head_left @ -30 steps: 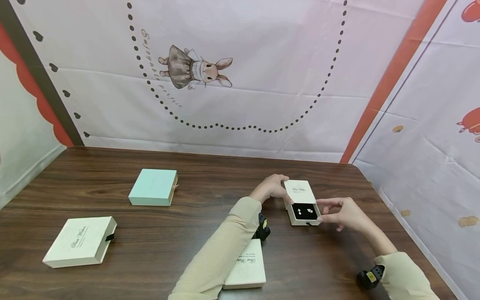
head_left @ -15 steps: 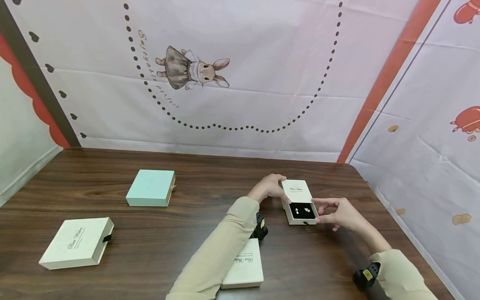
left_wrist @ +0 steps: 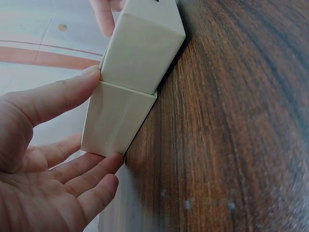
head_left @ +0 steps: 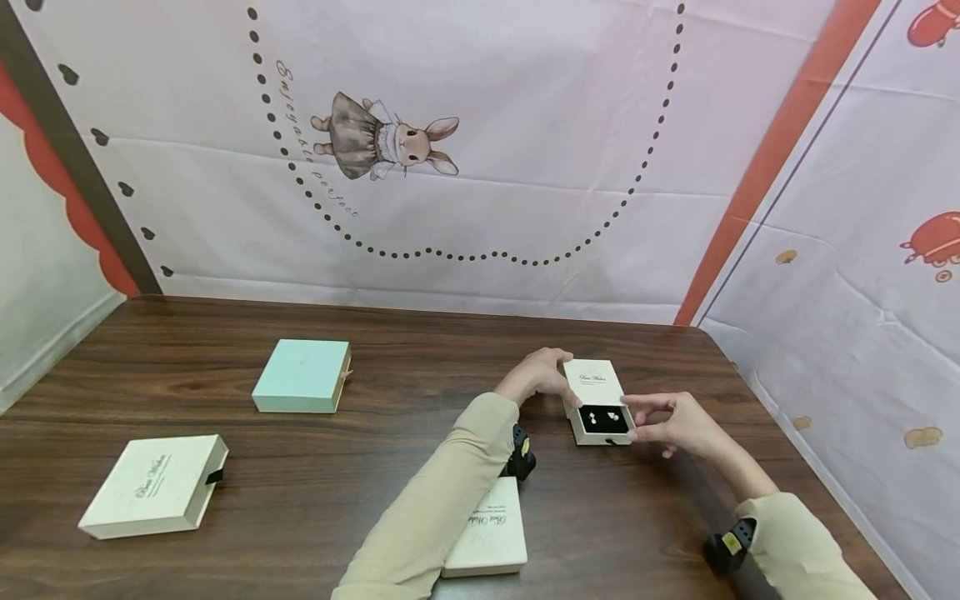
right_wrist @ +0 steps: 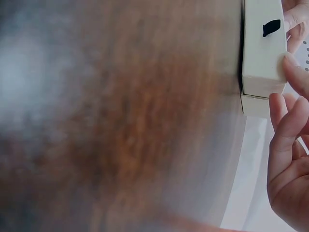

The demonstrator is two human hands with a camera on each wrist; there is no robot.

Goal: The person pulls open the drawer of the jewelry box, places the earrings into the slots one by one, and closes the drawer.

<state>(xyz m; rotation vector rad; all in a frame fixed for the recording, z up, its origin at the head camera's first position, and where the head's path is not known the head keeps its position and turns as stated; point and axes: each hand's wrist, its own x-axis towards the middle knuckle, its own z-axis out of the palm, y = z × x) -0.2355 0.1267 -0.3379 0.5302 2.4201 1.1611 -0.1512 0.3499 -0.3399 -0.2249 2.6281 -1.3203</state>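
A cream jewelry box (head_left: 596, 383) stands at the table's right rear. Its drawer (head_left: 603, 440) is partly pulled toward me, showing small shiny earrings (head_left: 613, 417) on a black pad. My left hand (head_left: 540, 377) grips the box's sleeve from the left. In the left wrist view its thumb lies along one edge, with the fingertips at the sleeve's back end. At the box's right side is my right hand (head_left: 675, 423). Its thumb touches the drawer's front corner and its fingers are at the side. A black pull tab (right_wrist: 272, 27) shows on the drawer front in the right wrist view.
A second cream box (head_left: 491, 537) lies partly under my left forearm. Another cream box (head_left: 153, 483) with a black tab stands at the left, and a mint-green box (head_left: 303, 375) behind it. A printed cloth (head_left: 525, 183) hangs behind the wooden table (head_left: 337, 500).
The drawer has slid slightly into the sleeve, away from me, and my right hand has moved forward with it. My left hand stays on the sleeve. The head view shifted a little earlier.
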